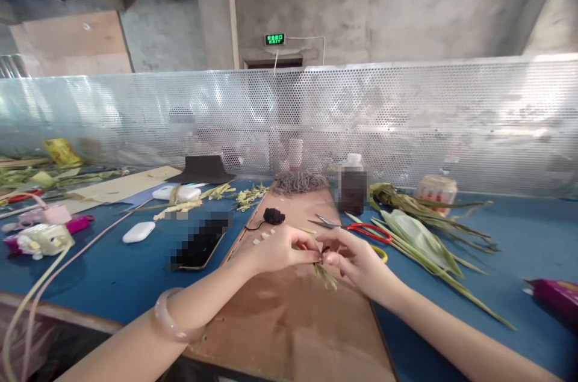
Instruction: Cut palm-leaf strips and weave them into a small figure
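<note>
Over this brown board [289, 325], right of my phone [203, 243], my left hand [280, 248] is pinched on a little green bundle [326, 277], leafy end poking below the fingertips. My right hand [356, 258] meets it there; can't tell if it's clamped. Scissors [351, 227] sit just behind.

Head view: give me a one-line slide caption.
Left hand and right hand meet around a small bunch of plant strips above a brown board, red-handled scissors lying just beyond.
</note>
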A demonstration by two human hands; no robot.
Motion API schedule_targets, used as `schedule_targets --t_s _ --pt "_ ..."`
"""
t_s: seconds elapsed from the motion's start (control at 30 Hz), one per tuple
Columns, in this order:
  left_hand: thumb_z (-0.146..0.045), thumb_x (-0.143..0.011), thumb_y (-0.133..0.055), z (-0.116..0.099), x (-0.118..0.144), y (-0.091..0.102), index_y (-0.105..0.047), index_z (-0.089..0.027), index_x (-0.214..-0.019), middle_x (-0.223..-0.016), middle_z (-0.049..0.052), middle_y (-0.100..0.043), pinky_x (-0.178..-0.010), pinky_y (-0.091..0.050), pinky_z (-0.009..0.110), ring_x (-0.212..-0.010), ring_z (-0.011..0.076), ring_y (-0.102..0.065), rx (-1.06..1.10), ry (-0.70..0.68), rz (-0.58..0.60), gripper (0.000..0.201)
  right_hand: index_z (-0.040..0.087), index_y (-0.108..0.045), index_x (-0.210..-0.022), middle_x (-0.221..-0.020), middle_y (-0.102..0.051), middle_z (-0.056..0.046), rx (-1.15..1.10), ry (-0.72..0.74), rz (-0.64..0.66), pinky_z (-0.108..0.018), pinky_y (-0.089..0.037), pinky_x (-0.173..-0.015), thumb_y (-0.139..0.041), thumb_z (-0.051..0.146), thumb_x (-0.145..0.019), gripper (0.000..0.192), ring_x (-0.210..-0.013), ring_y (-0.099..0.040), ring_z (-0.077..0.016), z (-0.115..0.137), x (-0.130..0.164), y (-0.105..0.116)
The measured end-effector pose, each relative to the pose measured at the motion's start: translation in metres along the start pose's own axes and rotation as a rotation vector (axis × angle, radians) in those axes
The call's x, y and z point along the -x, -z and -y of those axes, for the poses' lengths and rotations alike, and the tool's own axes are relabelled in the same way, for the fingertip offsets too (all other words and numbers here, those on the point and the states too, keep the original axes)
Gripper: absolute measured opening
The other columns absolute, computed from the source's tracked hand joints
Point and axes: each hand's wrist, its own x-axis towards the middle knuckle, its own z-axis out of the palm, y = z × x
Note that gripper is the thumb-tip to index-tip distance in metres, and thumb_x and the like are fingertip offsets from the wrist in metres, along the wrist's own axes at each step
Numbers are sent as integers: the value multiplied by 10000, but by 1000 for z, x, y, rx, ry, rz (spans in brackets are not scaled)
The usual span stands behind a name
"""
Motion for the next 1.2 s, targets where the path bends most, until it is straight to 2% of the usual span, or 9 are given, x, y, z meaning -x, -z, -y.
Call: schedule_targets --t_s 0.03,0.1,0.2,0.27,0.4,0.6,0.83,1.03,1.2 --pt "-409 -771 -587 2 0 0 -695 -152 -844 -799 29 -670 -668 -420 250 -716 142 -568 0 13 -3 288 175 -570 -1112 -798 -625 -23 -39 10 31 -221 -449 -548 -584 401 -813 375 -619 -547 -111 -1 -1 1" --pt "-414 -773 -586 5 -1 1 -693 -144 -852 -810 38 -671 -687 -424 257 -728 150 -572 7 22 7 301 196 -560 -1163 -874 -638 -35 -96 25 68 -245 -488 -618 -637 357 -780 423 -689 -579 -123 -4 -3 2" --pt "-376 -791 -580 6 -1 2 -686 -144 -899 -869 48 -677 -734 -430 266 -786 159 -583 64 -20 49 277 206 -645 -1017 -948 -655 -50 -135 79 69 -290 -506 -736 -631 297 -786 249 -823 -611 -154 -6 -5 3" --pt "-358 -803 -570 5 -1 3 -682 -145 -919 -901 50 -679 -762 -433 275 -825 165 -587 104 -50 71 267 204 -670 -892 -926 -667 -45 -138 109 47 -293 -503 -754 -594 262 -809 127 -838 -618 -156 -5 -4 4" --pt "-388 -796 -578 5 -1 3 -685 -147 -909 -897 53 -686 -761 -440 285 -838 177 -599 88 -30 68 287 192 -641 -769 -775 -656 -14 -106 120 -20 -256 -485 -698 -546 198 -821 108 -734 -604 -130 1 -3 5" --pt "-406 -779 -598 5 -1 4 -688 -165 -884 -864 39 -688 -733 -446 271 -808 165 -603 66 -27 70 278 179 -572 -739 -691 -599 4 -47 40 -26 -230 -440 -611 -504 231 -850 140 -632 -546 -111 6 -2 3" --pt "-416 -746 -634 3 0 4 -659 -152 -870 -873 46 -672 -734 -448 267 -805 157 -603 72 -31 84 292 172 -540 -752 -644 -539 15 67 6 1 -205 -372 -539 -448 281 -886 196 -582 -467 -98 4 1 1" --pt "-421 -673 -700 5 -1 2 -644 -159 -865 -865 38 -666 -704 -447 260 -784 149 -601 58 -9 71 329 171 -525 -731 -645 -540 7 122 -12 18 -205 -353 -524 -437 338 -895 251 -575 -459 -99 0 1 -1" --pt "-425 -683 -690 2 0 3 -652 -157 -854 -846 38 -666 -660 -442 242 -752 144 -601 53 -22 96 320 172 -507 -684 -620 -508 14 155 -32 23 -206 -326 -506 -444 357 -889 283 -560 -436 -98 1 1 -2"
